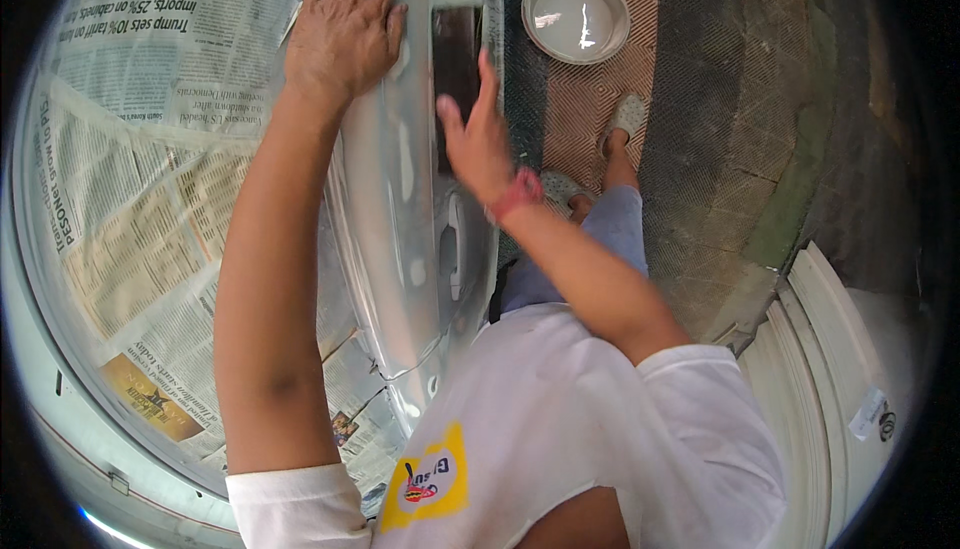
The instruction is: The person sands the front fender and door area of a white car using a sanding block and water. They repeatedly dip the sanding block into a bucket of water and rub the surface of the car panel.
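Observation:
My left hand (347,34) lies flat on the upper edge of a grey, patchy car door (390,199), with its fingers spread. Against the door's outer side my right hand (480,144) holds a long dark sanding block (457,54). The thumb rests across the block's face and the index finger stretches along its right edge; the other fingers are hidden. Nearer to me than the block is the door handle (456,249). A pink band circles my right wrist.
Newspaper sheets (150,184) cover the car's glass on the left. On the striped mat (600,79) at the far right stands a round pale basin (575,16) holding cloudy liquid. My feet in light clogs are beside the door. White panels (800,379) stand at the lower right.

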`<state>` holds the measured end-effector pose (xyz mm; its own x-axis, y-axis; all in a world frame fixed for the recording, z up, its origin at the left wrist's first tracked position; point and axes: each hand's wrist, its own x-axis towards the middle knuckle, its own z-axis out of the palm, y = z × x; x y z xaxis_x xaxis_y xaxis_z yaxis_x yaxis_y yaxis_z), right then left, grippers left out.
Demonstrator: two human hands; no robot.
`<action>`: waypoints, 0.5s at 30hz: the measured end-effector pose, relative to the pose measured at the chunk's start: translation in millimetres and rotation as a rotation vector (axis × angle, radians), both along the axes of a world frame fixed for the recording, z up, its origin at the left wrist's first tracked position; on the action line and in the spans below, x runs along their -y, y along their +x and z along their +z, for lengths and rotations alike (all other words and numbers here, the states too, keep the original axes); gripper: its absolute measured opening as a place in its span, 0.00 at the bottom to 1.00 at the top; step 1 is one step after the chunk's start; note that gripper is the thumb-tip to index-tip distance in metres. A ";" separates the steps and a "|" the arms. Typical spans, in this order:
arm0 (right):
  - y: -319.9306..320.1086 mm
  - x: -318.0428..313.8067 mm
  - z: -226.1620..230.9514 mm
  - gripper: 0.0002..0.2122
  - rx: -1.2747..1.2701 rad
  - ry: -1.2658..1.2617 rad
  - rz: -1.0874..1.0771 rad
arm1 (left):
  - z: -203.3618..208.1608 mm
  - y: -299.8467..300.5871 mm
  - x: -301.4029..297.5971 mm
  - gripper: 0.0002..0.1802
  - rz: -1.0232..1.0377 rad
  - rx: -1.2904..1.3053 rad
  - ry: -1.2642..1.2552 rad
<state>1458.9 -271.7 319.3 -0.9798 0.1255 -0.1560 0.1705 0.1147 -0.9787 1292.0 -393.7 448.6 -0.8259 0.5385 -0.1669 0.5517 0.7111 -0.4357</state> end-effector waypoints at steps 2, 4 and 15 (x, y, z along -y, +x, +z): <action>-52.4 -19.8 -10.9 0.42 0.120 -0.108 -0.022 | 11.1 -4.3 -14.1 0.35 -0.016 0.087 0.161; -55.1 -21.5 -7.4 0.42 0.163 -0.103 0.014 | 10.8 -2.3 -10.9 0.34 -0.008 0.085 0.154; -57.3 -19.9 -20.3 0.38 0.111 -0.024 -0.014 | -5.7 -2.1 -5.5 0.33 -0.064 -0.065 -0.031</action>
